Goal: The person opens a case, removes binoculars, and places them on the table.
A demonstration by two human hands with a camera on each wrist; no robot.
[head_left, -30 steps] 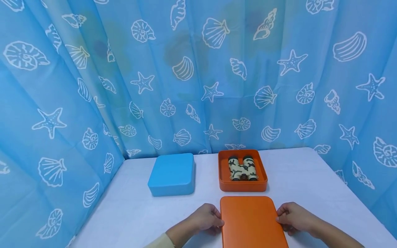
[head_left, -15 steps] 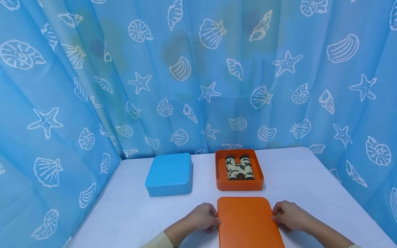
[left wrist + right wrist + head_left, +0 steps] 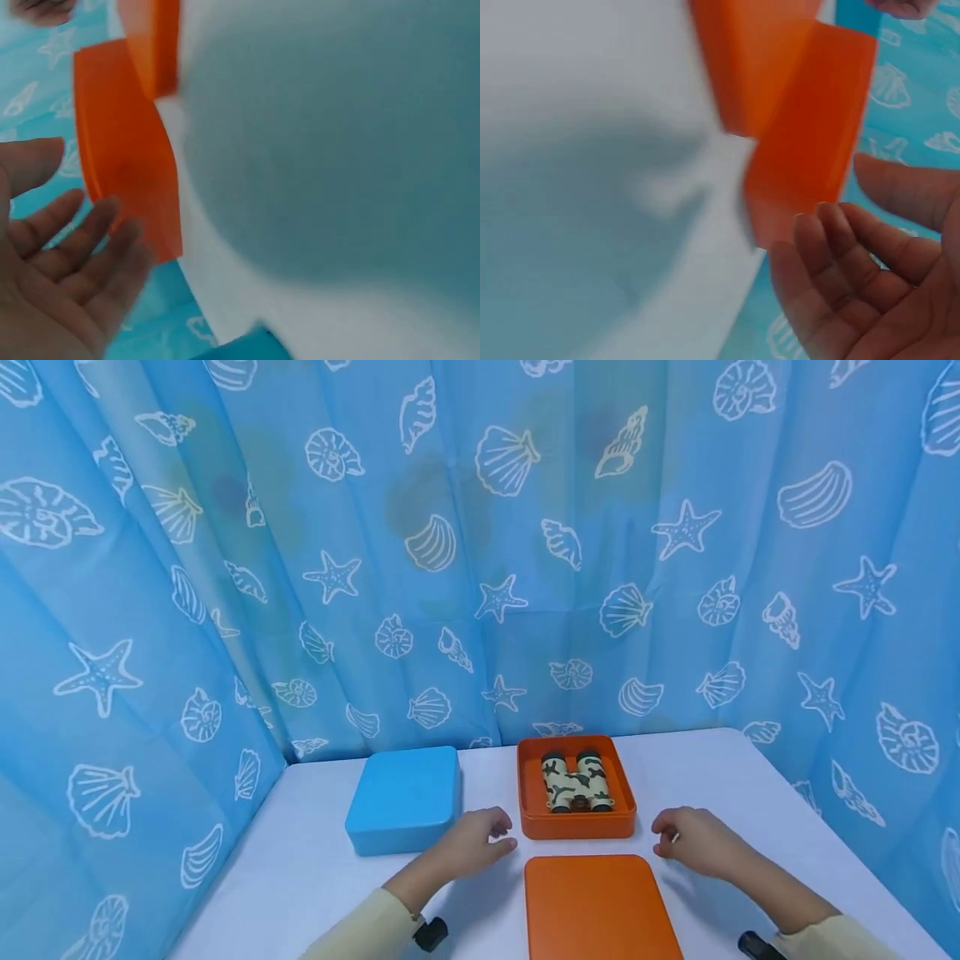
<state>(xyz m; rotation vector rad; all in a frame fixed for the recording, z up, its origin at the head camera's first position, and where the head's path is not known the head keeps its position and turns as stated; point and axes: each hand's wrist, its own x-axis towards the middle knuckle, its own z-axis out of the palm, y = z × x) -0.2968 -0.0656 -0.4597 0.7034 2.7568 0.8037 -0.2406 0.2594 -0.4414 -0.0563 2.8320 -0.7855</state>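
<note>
Binoculars (image 3: 576, 787) in a camouflage pattern lie inside an orange box (image 3: 577, 828) with no cover on it. Nearer the front edge of the head view rests a flat orange lid (image 3: 600, 906). My left hand (image 3: 474, 843) hovers left of the gap between box and lid, fingers loosely bent, thumb apart, holding nothing. On the opposite side my right hand (image 3: 699, 842) is also in the air with relaxed fingers, touching nothing. Both wrist views show the palms, left hand (image 3: 67, 262) and right hand (image 3: 877, 277), beside the box's orange wall (image 3: 810, 135).
A blue box (image 3: 405, 797), its top covered, stands to the left near my left forearm. The table (image 3: 300, 877) has a white cloth. Blue curtains (image 3: 450, 610) with white shell prints rise at the back and sides.
Both hands have let go of the lid's sides and moved up and forward toward the orange box. The lid, box and binoculars stay in place; the head view has tilted slightly.
</note>
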